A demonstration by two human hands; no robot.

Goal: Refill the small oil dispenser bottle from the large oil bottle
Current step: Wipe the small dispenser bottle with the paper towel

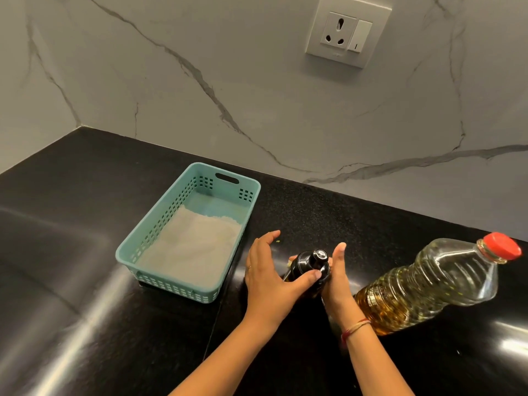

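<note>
Hands are seen on either side of the small oil dispenser bottle (310,264), which stands near the front edge of the black surface (85,252), between a basket and the large oil bottle (428,284). The dispenser is dark, and its black pump top (318,255) is still fitted. It is gripped by the right hand (338,281): the thumb is raised beside the top, and fingertips that seem to belong to this hand are glimpsed round the far side. The left hand (268,275) is held wide, with its fingers straight and lifted clear of the bottle, while its thumb is laid across the near side of the top. A thin ring (249,267) is worn on the left hand and a thread band (355,328) on the right wrist. The large oil bottle is set just beside the right wrist, its red cap (503,247) closed and yellow oil visible through the clear ribbed plastic; whether it is touched by the wrist cannot be told. To the left of the hands, a teal plastic basket (125,252) is placed, with a pale sheet (188,244) laid over most of its floor. Behind, a white socket plate (347,32) is mounted on the veined marble wall (200,81).
</note>
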